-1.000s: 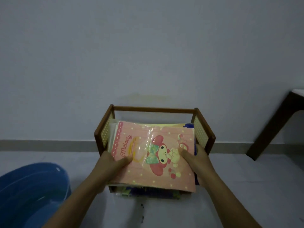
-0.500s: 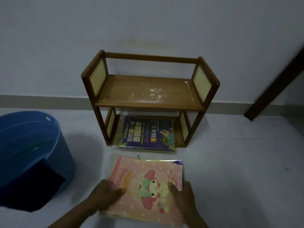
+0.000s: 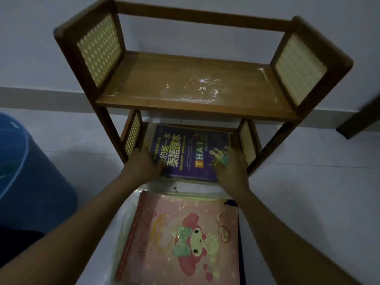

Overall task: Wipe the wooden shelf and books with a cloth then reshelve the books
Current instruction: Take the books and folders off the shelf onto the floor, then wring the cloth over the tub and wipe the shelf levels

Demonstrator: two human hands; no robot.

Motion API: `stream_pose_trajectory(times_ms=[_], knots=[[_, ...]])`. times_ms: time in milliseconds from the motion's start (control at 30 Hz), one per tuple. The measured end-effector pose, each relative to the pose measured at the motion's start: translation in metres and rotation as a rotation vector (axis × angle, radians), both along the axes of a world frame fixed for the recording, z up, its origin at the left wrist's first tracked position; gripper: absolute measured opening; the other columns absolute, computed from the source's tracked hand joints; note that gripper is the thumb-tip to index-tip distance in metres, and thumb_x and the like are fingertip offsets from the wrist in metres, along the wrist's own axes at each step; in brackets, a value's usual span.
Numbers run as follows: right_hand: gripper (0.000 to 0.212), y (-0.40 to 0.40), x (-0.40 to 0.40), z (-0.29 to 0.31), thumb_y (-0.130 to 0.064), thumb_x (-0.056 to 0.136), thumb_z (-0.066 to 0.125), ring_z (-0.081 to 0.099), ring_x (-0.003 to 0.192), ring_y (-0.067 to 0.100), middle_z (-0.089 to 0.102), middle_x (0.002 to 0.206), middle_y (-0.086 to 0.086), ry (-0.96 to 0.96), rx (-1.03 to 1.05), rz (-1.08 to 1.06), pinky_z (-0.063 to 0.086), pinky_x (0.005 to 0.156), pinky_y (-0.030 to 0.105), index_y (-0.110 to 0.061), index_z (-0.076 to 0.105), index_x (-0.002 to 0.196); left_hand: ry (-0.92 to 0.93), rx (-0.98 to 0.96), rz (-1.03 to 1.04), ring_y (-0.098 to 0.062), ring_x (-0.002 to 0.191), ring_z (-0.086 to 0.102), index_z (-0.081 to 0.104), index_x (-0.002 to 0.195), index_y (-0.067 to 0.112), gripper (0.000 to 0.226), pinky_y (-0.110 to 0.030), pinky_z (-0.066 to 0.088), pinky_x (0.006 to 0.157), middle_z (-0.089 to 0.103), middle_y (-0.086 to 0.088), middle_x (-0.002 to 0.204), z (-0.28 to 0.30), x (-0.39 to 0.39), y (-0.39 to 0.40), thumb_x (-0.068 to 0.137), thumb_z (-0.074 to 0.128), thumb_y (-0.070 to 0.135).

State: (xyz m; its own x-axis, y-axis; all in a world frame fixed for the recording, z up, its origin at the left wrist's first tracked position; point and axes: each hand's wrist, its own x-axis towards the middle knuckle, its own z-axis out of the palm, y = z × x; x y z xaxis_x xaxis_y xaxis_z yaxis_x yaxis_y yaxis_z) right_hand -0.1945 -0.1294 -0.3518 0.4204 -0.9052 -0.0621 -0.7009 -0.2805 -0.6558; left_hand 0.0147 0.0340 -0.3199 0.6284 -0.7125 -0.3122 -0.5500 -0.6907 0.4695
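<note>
A small wooden shelf (image 3: 185,87) with woven side panels stands against the wall; its top board is bare and shows white smears. On the lower board lies a purple book (image 3: 191,153) on top of a stack. My left hand (image 3: 141,165) grips that stack's left edge and my right hand (image 3: 231,169) grips its right edge. A pink cartoon-covered book (image 3: 181,241) lies on a pile on the floor in front of the shelf, between my forearms. No cloth can be made out clearly.
A blue tub (image 3: 30,182) stands on the floor at the left, with something dark at its lower edge. A dark furniture leg (image 3: 362,118) slants in at the right. The floor is pale and a wall runs behind the shelf.
I set the pink-covered pile down on the floor and let go. Both hands moved forward to the purple book stack on the lower board. The view dropped closer to the shelf.
</note>
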Motion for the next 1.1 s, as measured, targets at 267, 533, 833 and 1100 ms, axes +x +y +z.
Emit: stream_pose_trajectory(times_ms=[267,533,833,1100], knots=[[0.061,-0.048,0.036,-0.02,-0.048,0.08,0.06,0.058,0.11,0.029,0.058,0.127,0.009,-0.117,0.488,-0.241,0.048,0.096,0.045,-0.014,0.051,0.131,0.701,-0.303,0.632,-0.034,0.103,0.06,0.053,0.121,0.005,0.045,-0.048,0.052,0.091,0.061,-0.015,0.112,-0.006,0.003,-0.055,0.087,0.064,0.033],[0.047,-0.032,0.019,0.023,-0.024,0.094,0.059,0.049,0.056,0.007,0.058,0.088,0.008,-0.356,0.54,-0.26,0.035,0.045,0.023,-0.002,0.046,0.133,0.684,-0.427,0.646,-0.036,0.093,0.066,0.056,0.115,0.003,0.036,-0.047,0.055,0.081,0.067,-0.021,0.105,0.012,0.012,-0.042,0.094,0.057,0.031],[0.087,0.07,-0.081,-0.002,-0.08,0.043,0.073,0.067,0.082,0.037,0.067,0.096,0.013,-0.277,0.551,-0.312,0.057,0.074,0.056,-0.024,0.056,0.108,0.377,-0.316,0.533,-0.029,0.07,0.063,0.05,0.08,0.008,0.029,-0.038,0.049,0.06,0.065,-0.017,0.08,0.01,-0.068,0.069,0.091,0.06,0.033],[0.095,0.126,-0.095,0.028,-0.055,0.046,0.089,0.058,0.104,0.042,0.062,0.113,0.027,0.143,0.422,-0.3,0.047,0.093,0.05,-0.006,0.058,0.122,0.188,-0.077,0.453,-0.03,0.099,0.055,0.047,0.089,0.015,0.029,-0.039,0.047,0.084,0.051,-0.005,0.094,0.004,-0.119,0.131,0.092,0.054,0.044]])
